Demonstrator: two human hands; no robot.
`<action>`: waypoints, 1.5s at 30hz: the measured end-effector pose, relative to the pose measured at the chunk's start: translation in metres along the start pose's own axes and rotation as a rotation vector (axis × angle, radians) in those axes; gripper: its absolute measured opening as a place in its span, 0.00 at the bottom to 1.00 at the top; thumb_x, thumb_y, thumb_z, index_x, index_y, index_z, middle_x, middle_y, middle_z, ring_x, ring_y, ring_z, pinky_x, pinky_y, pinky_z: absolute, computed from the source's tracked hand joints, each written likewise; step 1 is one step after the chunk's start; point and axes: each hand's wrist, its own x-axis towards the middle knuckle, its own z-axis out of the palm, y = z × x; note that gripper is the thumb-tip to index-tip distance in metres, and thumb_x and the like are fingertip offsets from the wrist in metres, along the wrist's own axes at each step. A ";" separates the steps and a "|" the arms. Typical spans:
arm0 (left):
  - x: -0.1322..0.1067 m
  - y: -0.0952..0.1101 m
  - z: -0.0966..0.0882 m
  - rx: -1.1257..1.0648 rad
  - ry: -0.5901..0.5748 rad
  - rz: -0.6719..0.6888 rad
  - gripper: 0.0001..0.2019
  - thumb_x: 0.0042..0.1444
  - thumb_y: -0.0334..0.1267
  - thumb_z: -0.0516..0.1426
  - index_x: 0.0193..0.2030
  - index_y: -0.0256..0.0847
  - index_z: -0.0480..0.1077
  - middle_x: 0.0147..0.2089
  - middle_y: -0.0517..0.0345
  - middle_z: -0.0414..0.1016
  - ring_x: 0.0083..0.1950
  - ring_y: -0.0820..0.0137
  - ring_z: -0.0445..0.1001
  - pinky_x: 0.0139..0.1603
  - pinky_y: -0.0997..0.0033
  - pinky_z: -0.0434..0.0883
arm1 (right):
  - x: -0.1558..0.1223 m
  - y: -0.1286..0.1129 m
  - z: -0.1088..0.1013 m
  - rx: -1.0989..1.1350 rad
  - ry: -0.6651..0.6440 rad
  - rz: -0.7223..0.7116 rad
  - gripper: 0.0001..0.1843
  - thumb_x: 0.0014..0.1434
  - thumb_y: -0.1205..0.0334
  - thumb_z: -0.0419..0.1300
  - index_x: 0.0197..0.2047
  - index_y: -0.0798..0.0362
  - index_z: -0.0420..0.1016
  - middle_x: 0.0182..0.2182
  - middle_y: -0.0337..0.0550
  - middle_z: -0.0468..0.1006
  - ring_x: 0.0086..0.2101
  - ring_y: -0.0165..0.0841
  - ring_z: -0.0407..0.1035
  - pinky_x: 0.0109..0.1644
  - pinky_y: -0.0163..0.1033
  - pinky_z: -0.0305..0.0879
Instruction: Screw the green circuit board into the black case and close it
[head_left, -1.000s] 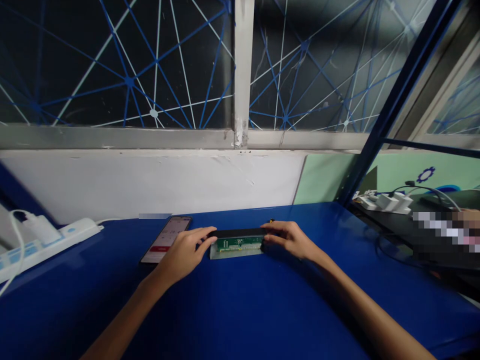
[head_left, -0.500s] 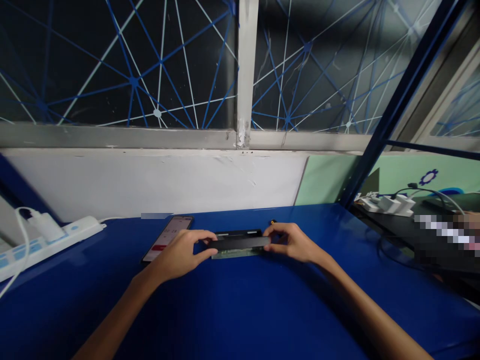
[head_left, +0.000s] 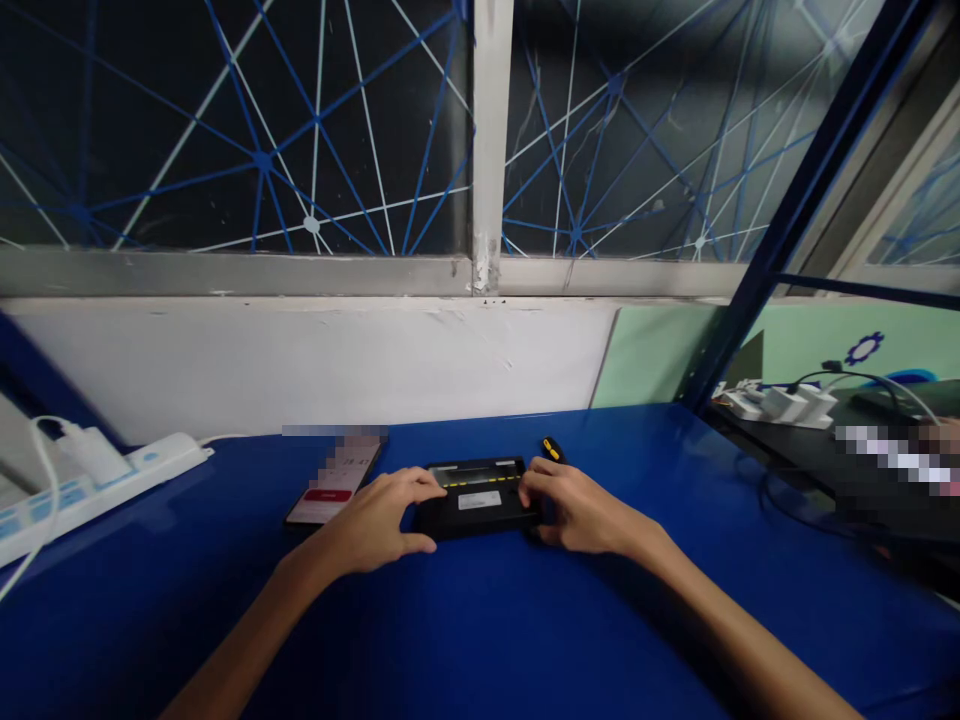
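Note:
A flat black rectangular panel (head_left: 439, 518) with a white label lies level between my hands, its near side towards me. Behind it shows the far part of a black case (head_left: 472, 464), with a row of yellow marks along the seam. My left hand (head_left: 386, 515) grips the panel's left end, thumb at the near corner and fingers on top. At the right end my right hand (head_left: 574, 505) has its fingers bent over the edge. What lies under the panel is hidden. Just beyond the right hand rests a small black-and-yellow object (head_left: 553, 449), partly covered.
A phone (head_left: 337, 485) with a lit screen lies left of the case, close to my left wrist. A white power strip (head_left: 150, 475) with a plugged-in charger is at the far left. Adapters and cables (head_left: 795, 400) sit on the black surface at right.
The black panel, seen edge-on and tilted over a green circuit board before, has swung down flat towards me. Its labelled face shows and the board is covered. Both hands moved down with it.

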 end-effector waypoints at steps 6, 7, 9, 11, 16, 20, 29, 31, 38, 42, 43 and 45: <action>0.005 0.006 0.001 -0.020 -0.014 -0.039 0.29 0.47 0.44 0.64 0.58 0.48 0.69 0.61 0.53 0.66 0.57 0.52 0.67 0.56 0.51 0.64 | 0.001 0.003 0.008 -0.061 -0.038 -0.011 0.11 0.52 0.73 0.63 0.37 0.53 0.69 0.38 0.39 0.70 0.34 0.30 0.66 0.36 0.34 0.60; 0.004 0.006 0.001 -0.019 -0.011 -0.035 0.29 0.47 0.44 0.64 0.58 0.48 0.69 0.61 0.53 0.66 0.58 0.52 0.66 0.57 0.51 0.64 | 0.001 0.003 0.008 -0.085 -0.035 -0.004 0.10 0.52 0.72 0.64 0.37 0.53 0.70 0.38 0.39 0.71 0.33 0.30 0.66 0.35 0.34 0.60; 0.004 0.005 -0.002 -0.007 -0.003 -0.026 0.28 0.48 0.44 0.63 0.58 0.48 0.70 0.61 0.53 0.66 0.58 0.51 0.66 0.58 0.49 0.63 | 0.001 0.002 0.005 -0.147 -0.018 0.022 0.11 0.52 0.68 0.66 0.39 0.52 0.72 0.38 0.40 0.73 0.33 0.32 0.67 0.35 0.36 0.61; 0.003 0.004 -0.005 0.017 0.008 -0.017 0.28 0.48 0.47 0.63 0.58 0.49 0.69 0.62 0.53 0.66 0.59 0.51 0.65 0.59 0.48 0.62 | 0.001 0.003 0.001 -0.199 0.034 0.043 0.15 0.52 0.61 0.68 0.42 0.51 0.74 0.40 0.42 0.74 0.36 0.36 0.69 0.36 0.38 0.64; 0.002 -0.005 -0.011 0.103 0.078 -0.005 0.36 0.46 0.56 0.63 0.62 0.52 0.64 0.69 0.53 0.57 0.66 0.45 0.56 0.63 0.41 0.55 | 0.006 0.013 -0.001 -0.201 0.157 0.020 0.38 0.46 0.40 0.69 0.55 0.53 0.70 0.54 0.55 0.71 0.52 0.48 0.67 0.49 0.51 0.67; 0.002 -0.013 -0.007 0.042 0.003 -0.033 0.38 0.44 0.59 0.64 0.63 0.50 0.64 0.71 0.52 0.52 0.68 0.45 0.55 0.64 0.43 0.55 | 0.012 0.026 0.008 -0.161 0.098 -0.044 0.49 0.39 0.34 0.69 0.57 0.57 0.68 0.59 0.61 0.67 0.58 0.51 0.62 0.59 0.55 0.60; 0.002 -0.015 -0.007 0.003 -0.056 -0.062 0.38 0.42 0.58 0.65 0.61 0.50 0.66 0.71 0.53 0.52 0.66 0.46 0.59 0.63 0.44 0.58 | 0.009 0.026 0.008 -0.098 0.096 -0.051 0.37 0.40 0.42 0.72 0.48 0.55 0.70 0.58 0.58 0.67 0.55 0.48 0.66 0.56 0.51 0.63; 0.001 -0.013 -0.009 0.004 -0.084 -0.066 0.37 0.41 0.58 0.65 0.59 0.51 0.67 0.71 0.54 0.53 0.65 0.46 0.59 0.63 0.45 0.58 | 0.007 0.024 0.007 -0.070 0.087 -0.051 0.37 0.38 0.42 0.73 0.47 0.54 0.70 0.57 0.57 0.68 0.53 0.48 0.67 0.55 0.50 0.65; -0.001 -0.006 -0.013 0.018 -0.108 -0.095 0.36 0.36 0.58 0.66 0.54 0.49 0.72 0.69 0.57 0.58 0.64 0.45 0.60 0.62 0.46 0.58 | 0.003 0.026 0.005 0.020 0.060 -0.074 0.38 0.35 0.42 0.74 0.45 0.54 0.71 0.56 0.56 0.68 0.57 0.48 0.63 0.59 0.51 0.61; -0.001 -0.011 -0.011 0.011 -0.083 -0.071 0.35 0.37 0.58 0.66 0.53 0.50 0.71 0.68 0.56 0.59 0.63 0.47 0.61 0.62 0.46 0.58 | 0.003 0.027 0.005 0.032 0.052 -0.052 0.37 0.36 0.41 0.73 0.46 0.55 0.71 0.56 0.57 0.68 0.58 0.50 0.62 0.59 0.54 0.60; -0.001 -0.013 -0.010 0.011 -0.075 -0.057 0.34 0.37 0.58 0.66 0.53 0.49 0.71 0.67 0.55 0.59 0.63 0.47 0.61 0.62 0.46 0.59 | 0.004 0.027 0.006 0.030 0.054 -0.048 0.37 0.37 0.42 0.73 0.46 0.55 0.71 0.55 0.57 0.68 0.57 0.50 0.63 0.58 0.54 0.61; -0.001 -0.015 -0.008 0.013 -0.055 -0.031 0.34 0.38 0.58 0.65 0.53 0.48 0.71 0.66 0.54 0.60 0.62 0.48 0.63 0.61 0.46 0.60 | 0.004 0.026 0.006 0.027 0.063 -0.039 0.36 0.37 0.44 0.73 0.46 0.55 0.71 0.54 0.55 0.70 0.54 0.49 0.66 0.56 0.52 0.64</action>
